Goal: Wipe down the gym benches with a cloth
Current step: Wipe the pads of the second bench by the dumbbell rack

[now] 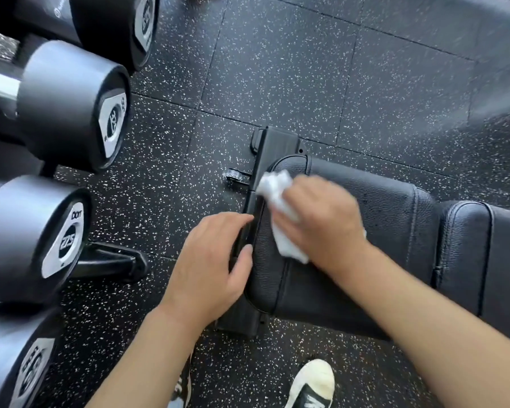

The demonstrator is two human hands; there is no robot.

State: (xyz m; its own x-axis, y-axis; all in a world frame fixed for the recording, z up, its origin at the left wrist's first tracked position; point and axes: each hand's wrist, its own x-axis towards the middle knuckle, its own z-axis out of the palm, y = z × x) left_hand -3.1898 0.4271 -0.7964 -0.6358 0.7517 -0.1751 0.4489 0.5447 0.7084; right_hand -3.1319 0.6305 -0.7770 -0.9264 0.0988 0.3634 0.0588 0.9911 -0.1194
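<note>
Head view: right hand (pixel 321 219) fingers curled round white cloth (pixel 277 207) on bench (pixel 380 207); left hand (pixel 215 260) fingers relaxed, touching bench end.

A black padded bench (pixel 380 207) stands on speckled rubber floor (pixel 292 83), a white cloth (pixel 280 213) lying on its pad.

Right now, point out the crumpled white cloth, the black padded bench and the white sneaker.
crumpled white cloth (pixel 273 184), head view, upper bunched end.
black padded bench (pixel 389 201), head view, seat pad top.
white sneaker (pixel 317 378), head view, toe.
</note>
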